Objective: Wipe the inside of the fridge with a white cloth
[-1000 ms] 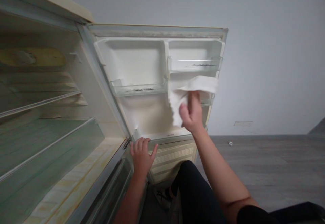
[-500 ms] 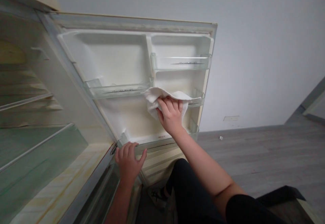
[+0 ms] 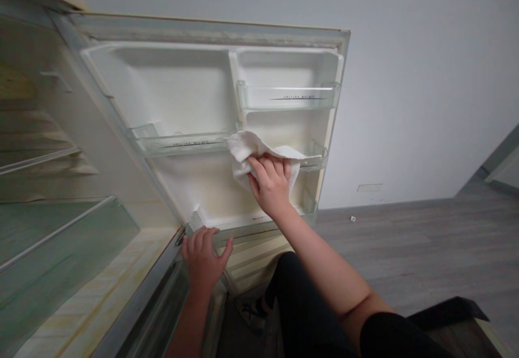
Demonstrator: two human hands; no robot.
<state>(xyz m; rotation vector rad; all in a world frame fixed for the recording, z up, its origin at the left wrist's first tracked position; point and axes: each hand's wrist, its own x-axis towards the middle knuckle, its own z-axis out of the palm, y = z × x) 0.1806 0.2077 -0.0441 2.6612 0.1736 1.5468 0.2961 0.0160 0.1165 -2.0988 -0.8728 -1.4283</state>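
My right hand [image 3: 271, 182] is closed on a white cloth [image 3: 247, 147], which it presses against the middle right bin [image 3: 318, 158] of the open fridge door [image 3: 194, 171]. Folds of the cloth drape over that bin's front and hide much of it. Lower down, my left hand [image 3: 206, 255] rests at the left end of the bottom door bin [image 3: 247, 232], fingers over its edge and thumb spread apart. I see nothing held in it.
On the left stands the fridge interior with a glass shelf [image 3: 65, 271] and a yellow-stained ledge [image 3: 101, 293]. Other clear bins sit higher on the door, including the left bin [image 3: 186, 143]. A tiny white object [image 3: 352, 219] lies on the grey floor [image 3: 405, 244].
The view has shifted slightly. The cloth's upper left corner stands a little higher, while my right hand stays at the same bin. My left hand has barely moved.
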